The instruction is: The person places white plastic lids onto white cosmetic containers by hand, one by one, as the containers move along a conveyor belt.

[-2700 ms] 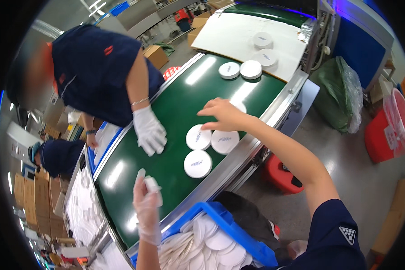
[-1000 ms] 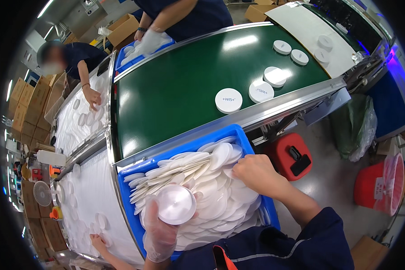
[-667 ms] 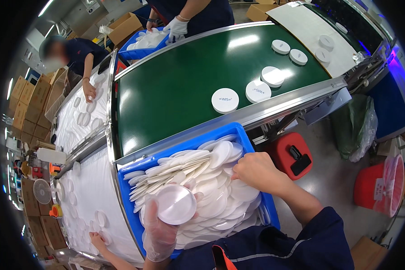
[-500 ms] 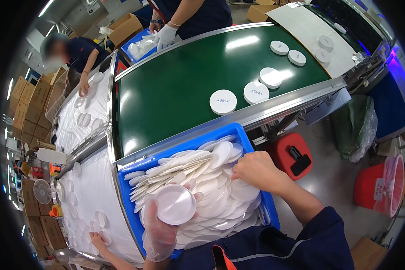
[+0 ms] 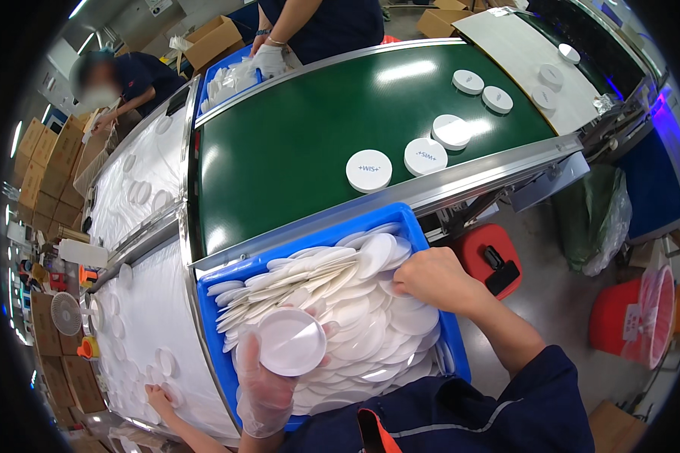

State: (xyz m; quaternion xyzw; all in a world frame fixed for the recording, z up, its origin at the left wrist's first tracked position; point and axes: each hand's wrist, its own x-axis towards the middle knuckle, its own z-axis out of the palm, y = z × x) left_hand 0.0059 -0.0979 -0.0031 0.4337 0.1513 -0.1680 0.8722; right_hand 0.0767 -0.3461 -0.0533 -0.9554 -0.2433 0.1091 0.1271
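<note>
A blue bin [image 5: 332, 231] in front of me is heaped with white round lids [image 5: 355, 325]. My left hand [image 5: 268, 381], in a thin clear glove, holds one white lid [image 5: 291, 342] face up above the pile. My right hand [image 5: 431, 279], bare, reaches down into the lids at the bin's right side with its fingers curled among them; whether it grips one is hidden. Beyond the bin runs a green conveyor belt [image 5: 295, 143] carrying several white round discs [image 5: 369, 171].
A person in dark clothes with a gloved hand [image 5: 268, 59] works at a second blue bin [image 5: 230, 75] across the belt. Another person [image 5: 121, 79] stands far left. White tables [image 5: 140, 177] hold more lids. A red container [image 5: 491, 257] and red bucket [image 5: 631, 321] stand on the floor.
The white discs on the belt have travelled to the right. The person across the belt has shifted their gloved hand into the far bin. My hands have barely moved.
</note>
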